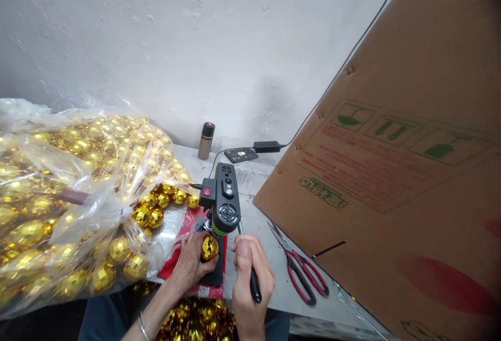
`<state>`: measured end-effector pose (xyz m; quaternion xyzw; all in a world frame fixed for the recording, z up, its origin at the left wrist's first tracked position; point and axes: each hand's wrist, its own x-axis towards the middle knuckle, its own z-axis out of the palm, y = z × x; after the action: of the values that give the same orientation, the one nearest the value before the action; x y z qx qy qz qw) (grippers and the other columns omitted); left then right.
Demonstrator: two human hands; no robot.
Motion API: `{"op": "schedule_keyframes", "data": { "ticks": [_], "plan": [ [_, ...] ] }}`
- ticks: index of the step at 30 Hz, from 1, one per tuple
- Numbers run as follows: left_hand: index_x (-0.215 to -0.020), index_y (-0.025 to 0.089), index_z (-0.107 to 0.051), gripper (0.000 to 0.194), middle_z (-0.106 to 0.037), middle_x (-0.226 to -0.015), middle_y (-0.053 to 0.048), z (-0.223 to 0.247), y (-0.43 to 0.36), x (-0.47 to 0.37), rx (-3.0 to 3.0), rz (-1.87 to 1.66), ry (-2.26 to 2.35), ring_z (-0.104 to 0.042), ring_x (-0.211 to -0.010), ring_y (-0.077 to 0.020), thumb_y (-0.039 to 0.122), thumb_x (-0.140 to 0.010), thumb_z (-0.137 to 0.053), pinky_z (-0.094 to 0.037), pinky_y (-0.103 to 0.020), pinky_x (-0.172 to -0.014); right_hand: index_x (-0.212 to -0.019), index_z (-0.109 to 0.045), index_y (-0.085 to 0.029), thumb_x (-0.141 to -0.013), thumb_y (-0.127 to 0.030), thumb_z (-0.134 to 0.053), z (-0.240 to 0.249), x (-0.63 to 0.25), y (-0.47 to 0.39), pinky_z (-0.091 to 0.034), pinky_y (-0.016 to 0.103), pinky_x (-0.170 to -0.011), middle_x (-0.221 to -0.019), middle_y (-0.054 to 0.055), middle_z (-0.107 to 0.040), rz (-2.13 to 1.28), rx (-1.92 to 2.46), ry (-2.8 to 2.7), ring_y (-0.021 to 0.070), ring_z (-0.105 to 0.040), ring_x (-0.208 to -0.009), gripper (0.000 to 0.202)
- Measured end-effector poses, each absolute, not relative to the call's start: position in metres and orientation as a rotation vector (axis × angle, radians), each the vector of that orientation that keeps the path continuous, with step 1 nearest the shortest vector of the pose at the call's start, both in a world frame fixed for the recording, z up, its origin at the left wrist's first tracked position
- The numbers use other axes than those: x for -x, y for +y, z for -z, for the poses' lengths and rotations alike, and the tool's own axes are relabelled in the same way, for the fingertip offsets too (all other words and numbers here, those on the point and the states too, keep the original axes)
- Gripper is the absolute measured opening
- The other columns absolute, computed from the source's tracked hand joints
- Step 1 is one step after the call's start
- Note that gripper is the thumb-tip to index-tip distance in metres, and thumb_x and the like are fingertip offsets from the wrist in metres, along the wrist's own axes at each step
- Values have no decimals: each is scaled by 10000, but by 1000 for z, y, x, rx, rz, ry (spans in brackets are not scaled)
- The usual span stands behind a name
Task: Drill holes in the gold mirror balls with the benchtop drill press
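Note:
A gold faceted ball [210,247] is held between the thumb and fingers of my left hand [190,263], under the head of a small black bench drill press [227,195]. The press stands on a black base, with red cloth under it. My right hand [252,273] is closed round the black-tipped lever [255,284] at the right side of the press. The machine's head hides the spot where it meets the ball, so I cannot tell whether they touch.
A clear plastic bag [94,210] of gold balls fills the left, some spilling out beside the press. A flask [206,140], a phone [241,154] and a power adapter [268,146] lie behind. Red-handled scissors [301,268] and a large carton [391,174] are right. More gold balls [195,320] sit below the table edge.

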<state>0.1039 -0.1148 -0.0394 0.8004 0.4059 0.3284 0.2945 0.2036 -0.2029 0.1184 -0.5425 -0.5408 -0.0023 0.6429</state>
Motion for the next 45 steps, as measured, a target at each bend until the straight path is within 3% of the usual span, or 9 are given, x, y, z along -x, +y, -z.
{"op": "schedule_keyframes", "data": {
  "ticks": [12, 45],
  "plan": [
    [-1126, 219, -651, 359, -717, -1007, -69, 39, -118, -103, -2107, -826, 1110, -658, -1033, -330, 288, -792, -762, -476, -495, -971, -791, -519, -226, -1075, -157, -405, -49, -205, -195, -438, 271, -664, -771, -22, -592, 212, 1161, -1193, 114, -577, -689, 314],
    [-1204, 211, -668, 466, -729, -1070, -93, 47, -117, -105, -2059, -871, 1131, -667, -1058, -352, 316, -766, -787, -492, -545, -995, -797, -514, -237, -1065, -176, -411, -43, -203, -193, -472, 294, -709, -740, -31, -575, 242, 1172, -1189, 133, -555, -669, 293]
  ]
}}
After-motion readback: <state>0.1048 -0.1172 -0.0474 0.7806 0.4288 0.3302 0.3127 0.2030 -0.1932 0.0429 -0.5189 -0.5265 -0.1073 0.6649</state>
